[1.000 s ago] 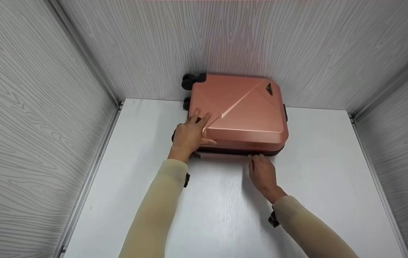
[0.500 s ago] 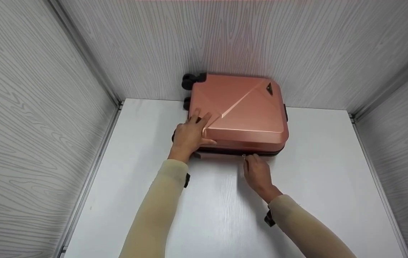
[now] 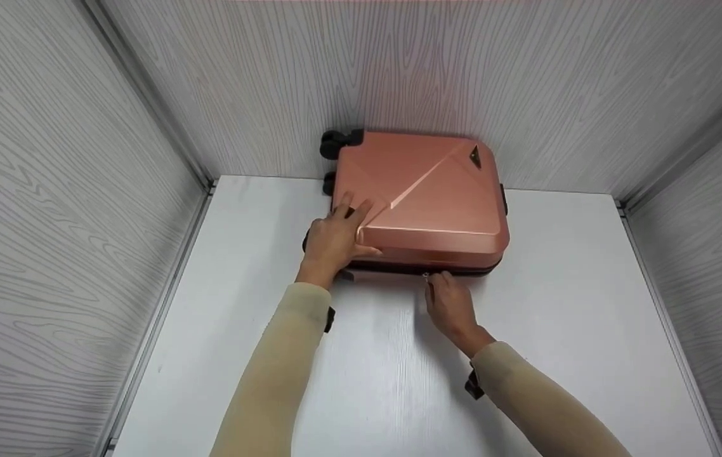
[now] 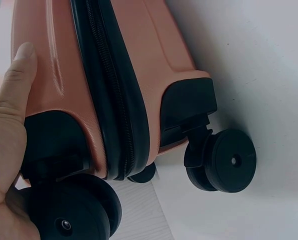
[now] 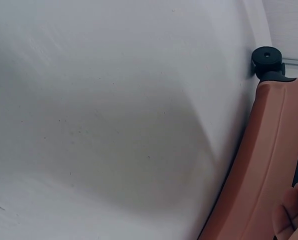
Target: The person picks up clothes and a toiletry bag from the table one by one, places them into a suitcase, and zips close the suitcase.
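A rose-gold hard-shell suitcase [image 3: 424, 184] lies flat on the white surface, its black wheels [image 3: 332, 145] to the left. My left hand [image 3: 330, 244] rests spread over its near left corner, fingers on the lid and thumb along the front side. In the left wrist view the thumb [image 4: 20, 75] lies on the shell above a wheel [image 4: 69, 210], beside the black zipper [image 4: 111, 75]. With curled fingers, my right hand [image 3: 450, 304] pinches a small metal zipper pull [image 3: 426, 275] at the middle of the near side. Only its fingertips [image 5: 289, 205] show in the right wrist view.
The suitcase backs against a grey wood-grain wall [image 3: 259, 82]. Similar panels stand at the left [image 3: 50, 222] and right [image 3: 710, 254]. The white tabletop [image 3: 557, 304] extends in front and on both sides of the case.
My right hand has slid left along the suitcase's near side, and the zipper pull has moved left with it. The left hand stays in place on the corner.
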A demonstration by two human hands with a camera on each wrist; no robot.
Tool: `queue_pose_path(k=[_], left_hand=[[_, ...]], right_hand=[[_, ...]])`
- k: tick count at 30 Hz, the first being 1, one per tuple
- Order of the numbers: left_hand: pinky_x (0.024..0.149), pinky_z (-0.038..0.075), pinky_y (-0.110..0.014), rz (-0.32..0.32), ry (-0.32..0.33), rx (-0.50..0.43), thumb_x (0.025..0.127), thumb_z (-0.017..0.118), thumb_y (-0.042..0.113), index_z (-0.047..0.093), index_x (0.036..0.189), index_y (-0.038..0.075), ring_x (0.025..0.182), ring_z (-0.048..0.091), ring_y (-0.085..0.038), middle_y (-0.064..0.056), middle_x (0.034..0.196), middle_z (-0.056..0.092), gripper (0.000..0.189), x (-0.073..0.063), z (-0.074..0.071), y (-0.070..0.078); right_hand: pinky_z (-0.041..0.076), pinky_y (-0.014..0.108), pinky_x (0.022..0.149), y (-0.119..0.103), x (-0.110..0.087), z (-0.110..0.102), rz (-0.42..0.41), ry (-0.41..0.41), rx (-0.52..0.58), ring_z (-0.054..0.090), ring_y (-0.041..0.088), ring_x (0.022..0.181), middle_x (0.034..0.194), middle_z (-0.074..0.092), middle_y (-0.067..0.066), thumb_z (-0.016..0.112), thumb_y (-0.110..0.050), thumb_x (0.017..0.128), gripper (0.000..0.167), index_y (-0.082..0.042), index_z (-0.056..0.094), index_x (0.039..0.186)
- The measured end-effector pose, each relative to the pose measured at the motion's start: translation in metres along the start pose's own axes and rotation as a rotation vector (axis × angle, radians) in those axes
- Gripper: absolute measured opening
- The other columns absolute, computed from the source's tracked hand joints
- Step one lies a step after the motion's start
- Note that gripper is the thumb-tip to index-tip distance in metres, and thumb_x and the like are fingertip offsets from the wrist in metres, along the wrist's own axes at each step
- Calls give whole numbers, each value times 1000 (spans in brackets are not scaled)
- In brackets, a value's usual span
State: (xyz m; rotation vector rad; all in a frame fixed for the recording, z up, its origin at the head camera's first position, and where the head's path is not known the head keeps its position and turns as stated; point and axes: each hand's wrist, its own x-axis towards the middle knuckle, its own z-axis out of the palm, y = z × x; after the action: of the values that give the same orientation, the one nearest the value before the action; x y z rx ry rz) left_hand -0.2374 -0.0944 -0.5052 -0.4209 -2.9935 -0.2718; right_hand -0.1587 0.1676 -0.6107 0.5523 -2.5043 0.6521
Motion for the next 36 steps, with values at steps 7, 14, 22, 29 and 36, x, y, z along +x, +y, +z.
queue_pose_path(k=[7, 14, 22, 29, 36], left_hand=[[88, 59, -60, -4, -13, 9, 71, 75, 78, 35, 165, 34, 109, 74, -38, -14, 172, 31, 111, 1, -1, 1], [86, 60, -57, -1, 1, 8, 71, 75, 78, 36, 165, 34, 100, 76, -38, -14, 172, 32, 111, 0, -1, 3], [91, 58, -56, -23, -36, 10, 72, 74, 80, 32, 166, 36, 96, 75, -36, -12, 173, 30, 112, 0, -2, 2], [95, 57, -59, -29, -36, 1, 71, 75, 79, 31, 167, 38, 117, 71, -39, -11, 174, 28, 113, 0, -1, 1], [96, 57, -59, -33, -50, 6, 72, 73, 80, 30, 167, 37, 113, 72, -39, -12, 174, 27, 113, 0, -1, 2]], right_hand=[[51, 47, 53, -5, 0, 1, 2, -32, 20, 60, 31, 64, 78, 60, 14, 73, 0, 94, 8, 0, 65, 91], [50, 46, 51, -14, 4, 5, -11, -40, 11, 59, 31, 62, 77, 59, 13, 72, -2, 94, 10, -1, 63, 90], [50, 44, 51, -19, 7, 11, -49, -14, 58, 59, 28, 60, 78, 60, 11, 71, -1, 96, 8, -1, 65, 91], [50, 44, 50, -29, 12, 19, -56, 0, 55, 59, 29, 60, 78, 61, 12, 74, -2, 93, 11, -2, 64, 89], [52, 45, 54, -39, 16, 27, -42, -32, 68, 62, 29, 63, 79, 62, 11, 75, -1, 92, 10, -2, 65, 92]])
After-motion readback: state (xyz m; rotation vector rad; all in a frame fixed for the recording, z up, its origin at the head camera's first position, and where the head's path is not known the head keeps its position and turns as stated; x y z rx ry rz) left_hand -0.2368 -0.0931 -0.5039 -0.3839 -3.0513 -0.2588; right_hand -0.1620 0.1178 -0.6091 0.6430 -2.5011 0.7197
